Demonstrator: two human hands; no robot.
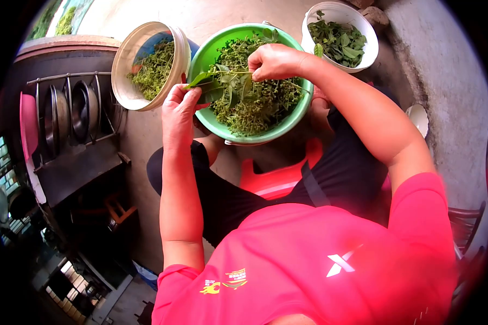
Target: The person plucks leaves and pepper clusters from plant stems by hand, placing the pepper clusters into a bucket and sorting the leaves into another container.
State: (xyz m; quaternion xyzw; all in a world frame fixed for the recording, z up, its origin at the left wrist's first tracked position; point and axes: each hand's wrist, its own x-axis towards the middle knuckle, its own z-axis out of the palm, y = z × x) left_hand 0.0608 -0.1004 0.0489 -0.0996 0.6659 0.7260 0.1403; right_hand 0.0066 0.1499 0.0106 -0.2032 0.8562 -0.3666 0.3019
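Observation:
A leafy green sprig (230, 86) is stretched between my two hands above a green bucket (287, 127). My left hand (180, 111) is closed at the bucket's left rim, its thumb and fingers pinching broad leaves at one end of the sprig. My right hand (276, 62) is closed over the bucket, pinching the thin stem near its other end; its fingertips are partly hidden. Beneath the sprig, the bucket holds a heap of green stalks with small bud-like clusters (255, 116).
A whitish bucket (119, 81) at left, tilted in view, contains similar clusters. On the right, a white bucket (308, 27) holds loose leaves (341, 40). A red stool (274, 181) shows between my legs. Pans (84, 108) stand in a rack at left; a wall (444, 65) rises at right.

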